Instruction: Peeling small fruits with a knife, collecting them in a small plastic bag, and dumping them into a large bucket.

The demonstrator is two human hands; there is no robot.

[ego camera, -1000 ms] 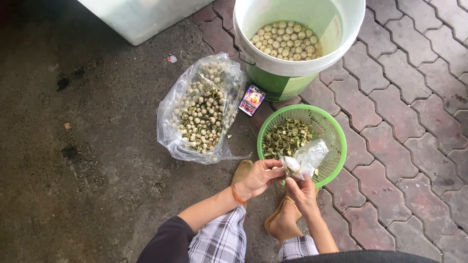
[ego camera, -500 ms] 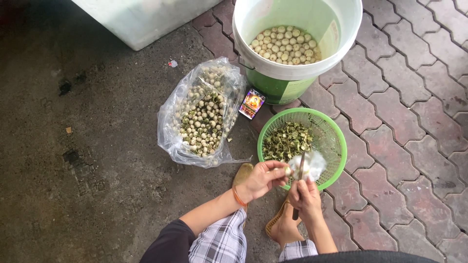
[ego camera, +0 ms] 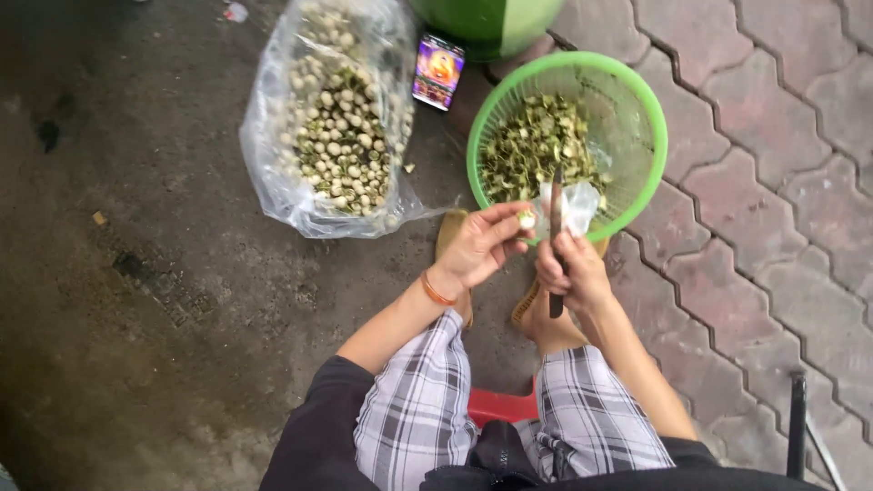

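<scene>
The left hand [ego camera: 477, 247] pinches a small pale seed [ego camera: 526, 218] between thumb and fingertips, the fingers narrow around it; the right hand [ego camera: 571, 271] is wrapped tight round a knife [ego camera: 556, 238], its blade pointing up just beside the seed and its dark handle end sticking out below the fist. Just beyond the right fingers a scrap of clear plastic [ego camera: 575, 202] lies over the near rim of a green basket [ego camera: 650, 118], which holds a heap of green husks [ego camera: 536, 145]. Up and to the left of the left fingers a clear bag [ego camera: 273, 173] lies open on the dark ground, full of pale and green seeds — well apart from the hand. Between bag and basket, farther out, lies a small upright rectangle, a phone [ego camera: 438, 71] with a lit screen in purple and orange, leaning against the foot of a green bucket [ego camera: 486, 23] at the top edge. An orange bangle [ego camera: 435, 293] rings the left wrist. Below the hands are plaid trousers [ego camera: 418, 400], a red stool [ego camera: 502, 405] between the knees, and sandalled feet — the ground to the right is paved with reddish blocks [ego camera: 773, 182].
</scene>
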